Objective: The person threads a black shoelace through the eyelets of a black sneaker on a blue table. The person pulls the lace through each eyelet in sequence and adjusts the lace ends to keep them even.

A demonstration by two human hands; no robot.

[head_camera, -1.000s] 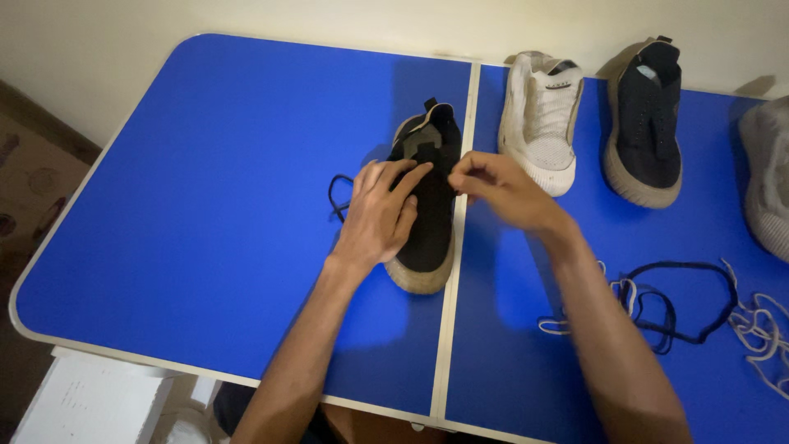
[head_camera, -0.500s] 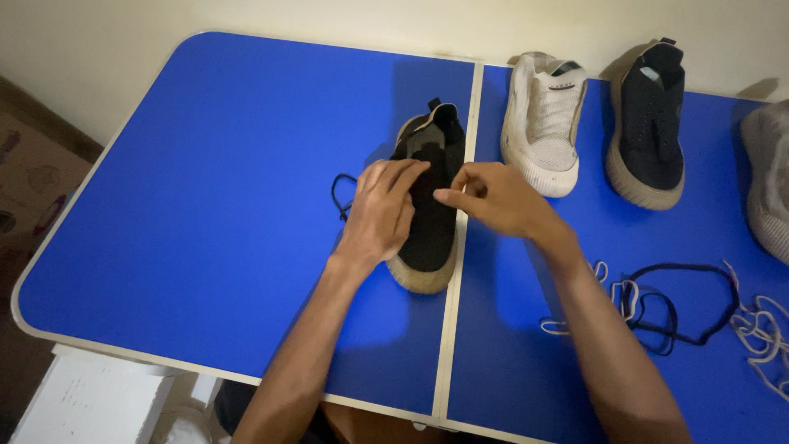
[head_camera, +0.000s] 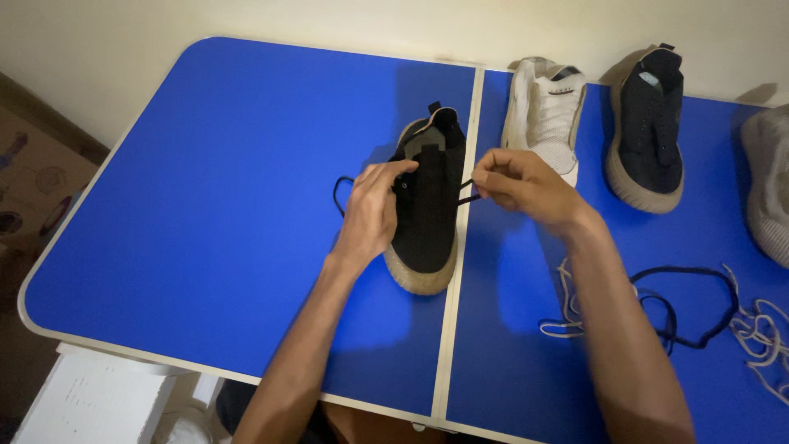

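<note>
The left hand point(head_camera: 374, 210) rests, fingers curled, on the black shoe point(head_camera: 427, 205) lying mid-surface. Just right of the shoe, the right hand point(head_camera: 518, 185) pinches its black lace point(head_camera: 467, 193) taut. The blue surface point(head_camera: 230, 164) meets a pale wall beyond the shoe.

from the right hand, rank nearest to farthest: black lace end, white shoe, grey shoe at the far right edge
1. black lace end, pinched in the right hand fingers
2. white shoe, just behind the hand
3. grey shoe, at the table's far right edge
</note>
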